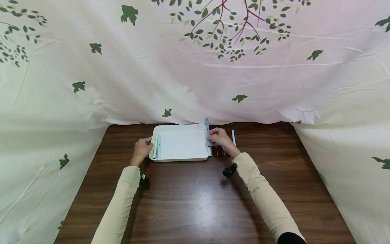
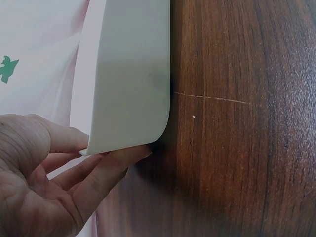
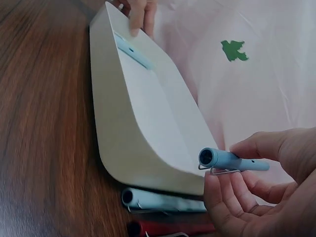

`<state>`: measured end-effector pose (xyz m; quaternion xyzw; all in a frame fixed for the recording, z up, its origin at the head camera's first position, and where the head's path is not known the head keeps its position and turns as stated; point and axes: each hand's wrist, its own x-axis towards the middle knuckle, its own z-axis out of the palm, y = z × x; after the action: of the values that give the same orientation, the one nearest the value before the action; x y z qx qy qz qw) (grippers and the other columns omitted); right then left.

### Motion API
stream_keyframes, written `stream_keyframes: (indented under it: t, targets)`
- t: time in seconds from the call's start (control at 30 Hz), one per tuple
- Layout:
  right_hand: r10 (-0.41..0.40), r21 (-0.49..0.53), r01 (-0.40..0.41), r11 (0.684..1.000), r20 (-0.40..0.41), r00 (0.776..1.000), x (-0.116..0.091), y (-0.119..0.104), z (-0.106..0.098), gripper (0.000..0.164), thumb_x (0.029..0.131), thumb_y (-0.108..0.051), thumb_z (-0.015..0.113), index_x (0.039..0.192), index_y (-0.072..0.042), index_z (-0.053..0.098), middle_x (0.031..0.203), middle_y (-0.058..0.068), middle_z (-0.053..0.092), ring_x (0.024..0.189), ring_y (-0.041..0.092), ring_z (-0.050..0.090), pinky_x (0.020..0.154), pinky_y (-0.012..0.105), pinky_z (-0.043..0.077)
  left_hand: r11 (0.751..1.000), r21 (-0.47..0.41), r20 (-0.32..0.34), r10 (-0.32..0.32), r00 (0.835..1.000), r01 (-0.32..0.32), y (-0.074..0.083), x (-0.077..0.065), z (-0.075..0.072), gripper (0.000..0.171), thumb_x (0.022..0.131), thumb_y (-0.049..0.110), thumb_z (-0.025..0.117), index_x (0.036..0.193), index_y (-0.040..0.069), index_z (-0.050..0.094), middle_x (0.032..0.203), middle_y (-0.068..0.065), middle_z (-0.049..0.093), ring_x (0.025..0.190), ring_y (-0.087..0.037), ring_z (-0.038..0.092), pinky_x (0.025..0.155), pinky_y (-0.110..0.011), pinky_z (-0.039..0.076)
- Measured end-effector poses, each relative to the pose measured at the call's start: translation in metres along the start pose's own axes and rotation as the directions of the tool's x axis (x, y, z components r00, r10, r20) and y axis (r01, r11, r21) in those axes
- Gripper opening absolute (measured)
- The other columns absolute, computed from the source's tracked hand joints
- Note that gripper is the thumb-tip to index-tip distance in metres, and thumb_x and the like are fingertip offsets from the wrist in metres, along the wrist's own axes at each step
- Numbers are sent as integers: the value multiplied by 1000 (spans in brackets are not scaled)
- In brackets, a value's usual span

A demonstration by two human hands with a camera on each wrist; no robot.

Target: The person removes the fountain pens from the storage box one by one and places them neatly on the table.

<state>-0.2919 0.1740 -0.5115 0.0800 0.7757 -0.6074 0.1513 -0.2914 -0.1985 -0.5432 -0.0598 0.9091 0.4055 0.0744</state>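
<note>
A shallow white tray (image 1: 184,142) lies near the table's back edge. At its left end my left hand (image 1: 142,149) pinches the rim, thumb on top and fingers beneath, as the left wrist view shows. My right hand (image 3: 269,182) holds a slim blue tube with a wire clip (image 3: 229,161) between thumb and fingers, over the tray's right end. Its end facing the camera is round and dark inside. Along the tray's left wall lie a pale green tube (image 1: 155,145) and a light blue tube (image 1: 159,147).
Beside the tray's right wall lie a pale blue tube (image 3: 163,201) and a red tube (image 3: 160,228), both clipped. Another light blue tube (image 1: 233,137) is right of my right hand. A patterned white cloth (image 1: 195,84) hangs behind the brown wooden table (image 1: 189,203).
</note>
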Motion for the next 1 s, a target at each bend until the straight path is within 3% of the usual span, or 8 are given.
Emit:
stream_keyframes:
  t: [0.33,0.63,1.0]
  targets:
    - [68,-29,-69,997,-15,998,-6,9,-28,32,98,-9,68,125,4,57,110,13,61,86,21,64,82,38,62,1000,-2,3,17,1000,-17,0,-2,-1,46,105,13,54,150,5,56,109,-24,72,50,-10,40,50,-27,40]
    - [99,-17,-100,995,-37,994,-8,16,-53,28,100,-11,67,122,3,56,106,10,60,83,19,64,79,36,63,1000,-14,6,7,1000,-6,-1,-1,-2,46,105,13,54,151,5,56,82,-15,67,49,-10,41,49,-27,40]
    - [90,-48,-93,995,-59,994,-13,26,-84,24,103,-15,64,118,3,59,110,10,61,91,23,64,90,44,61,1000,-1,16,-25,1000,25,1,1,-2,47,105,14,54,152,6,55,82,-14,67,50,-12,42,51,-28,41]
